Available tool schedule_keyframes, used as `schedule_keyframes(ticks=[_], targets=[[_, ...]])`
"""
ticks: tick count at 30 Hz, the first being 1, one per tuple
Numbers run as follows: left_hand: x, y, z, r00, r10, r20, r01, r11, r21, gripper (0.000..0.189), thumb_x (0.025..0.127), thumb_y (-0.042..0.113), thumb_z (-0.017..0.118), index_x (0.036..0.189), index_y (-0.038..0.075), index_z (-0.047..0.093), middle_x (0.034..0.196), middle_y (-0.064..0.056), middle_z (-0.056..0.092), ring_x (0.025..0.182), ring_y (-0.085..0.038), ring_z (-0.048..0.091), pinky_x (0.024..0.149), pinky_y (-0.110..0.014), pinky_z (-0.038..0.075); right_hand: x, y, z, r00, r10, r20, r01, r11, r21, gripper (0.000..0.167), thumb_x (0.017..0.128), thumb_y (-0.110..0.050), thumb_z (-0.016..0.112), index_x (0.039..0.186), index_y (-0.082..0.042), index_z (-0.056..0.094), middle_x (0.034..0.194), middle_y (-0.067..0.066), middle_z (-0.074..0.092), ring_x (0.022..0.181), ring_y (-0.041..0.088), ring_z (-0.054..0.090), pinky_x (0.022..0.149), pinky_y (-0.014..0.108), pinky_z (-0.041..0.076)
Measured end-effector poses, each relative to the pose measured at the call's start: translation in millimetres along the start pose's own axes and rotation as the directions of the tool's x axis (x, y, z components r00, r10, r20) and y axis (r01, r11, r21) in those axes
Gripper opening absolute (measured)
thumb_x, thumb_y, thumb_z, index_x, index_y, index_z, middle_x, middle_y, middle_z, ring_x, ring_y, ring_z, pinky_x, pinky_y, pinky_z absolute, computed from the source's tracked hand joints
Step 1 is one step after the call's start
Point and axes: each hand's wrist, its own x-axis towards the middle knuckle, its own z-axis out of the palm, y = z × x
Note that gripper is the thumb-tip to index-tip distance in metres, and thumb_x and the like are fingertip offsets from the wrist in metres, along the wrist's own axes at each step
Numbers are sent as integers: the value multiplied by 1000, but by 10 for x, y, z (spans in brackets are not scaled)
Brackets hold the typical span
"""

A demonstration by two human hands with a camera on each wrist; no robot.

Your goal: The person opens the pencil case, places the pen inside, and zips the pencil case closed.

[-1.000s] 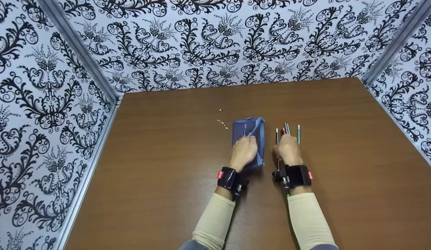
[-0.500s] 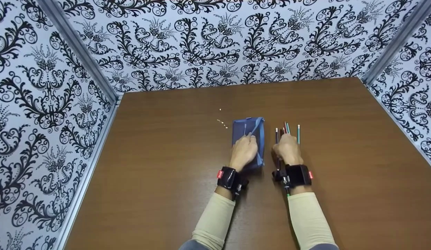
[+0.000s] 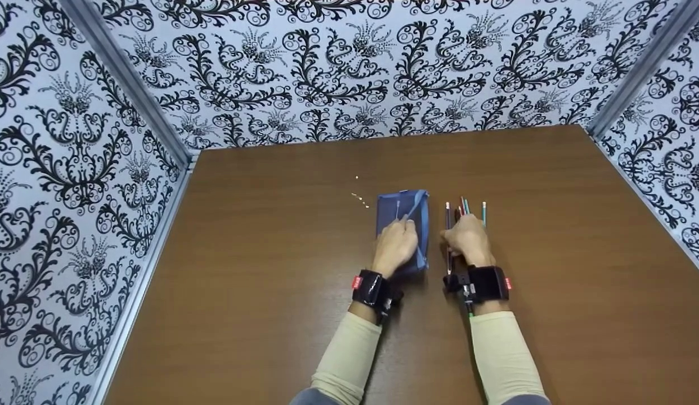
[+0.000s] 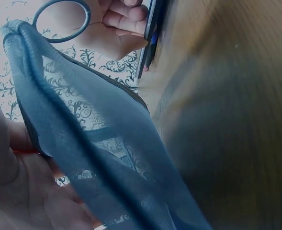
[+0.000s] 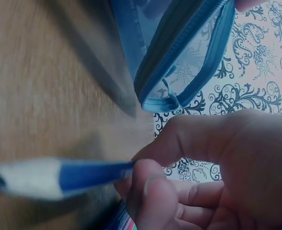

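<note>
My left hand grips the blue mesh zip pencil case, which lies on the table left of the right hand. In the right wrist view, the zipped mouth of the case gapes open. Between thumb and fingers, my right hand pinches a dark blue pencil. Its sharpened end points back toward the wrist, its pale eraser end away from me. Under and beyond that hand lie several more pencils, partly hidden. One teal pencil stands apart at their right.
Small pale bits are scattered on the brown table, left of the case. White panels with black scrollwork wall the table at the back and both sides. A grey frame edge runs down the left.
The dark blue pencil has shifted slightly away from me and a little left, while my right hand has turned slightly. My left hand and the case hold their place.
</note>
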Motion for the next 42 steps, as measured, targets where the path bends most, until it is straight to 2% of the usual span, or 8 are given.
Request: schedule_keyframes(ticks=[4,14,23,38,42], targets=[[-3,-1,-2,1000,5,3,-5,1000,-2,49,105,31,32,143,8,53,137,-8,61,122,-34,59,100,-47,47,2,-5,-9,1000,-27,-3,27,999,38,22,89,-13,70,83,8,70,51,2,61,40,8,59,41,22,49],[2,2,-6,999,27,-17,-26,999,30,48,105,29,32,139,8,58,134,-9,63,122,-31,60,101,-44,47,6,-6,-54,1000,-5,11,4,995,103,21,91,-16,67,82,2,68,56,1,63,47,9,61,49,24,54],[1,-4,-8,999,32,-22,-31,999,29,47,104,30,33,137,9,60,130,-9,65,118,-32,62,99,-43,48,-4,-16,-70,1000,-5,8,4,992,127,19,90,-17,68,82,-1,67,59,0,64,50,10,64,48,24,53],[-4,-8,2,1000,24,-10,-24,1000,18,49,105,32,31,140,9,56,138,-7,60,123,-32,59,102,-44,46,-28,-50,-124,1000,-27,5,26,989,148,19,91,-16,68,91,3,70,60,1,66,49,8,64,54,28,57],[10,-12,10,999,36,-26,-36,999,14,47,104,30,34,126,5,67,125,-12,67,115,-34,64,95,-46,50,-31,-51,-122,999,-40,-2,40,987,158,21,90,-17,68,93,4,70,60,1,67,48,7,64,53,27,56]])
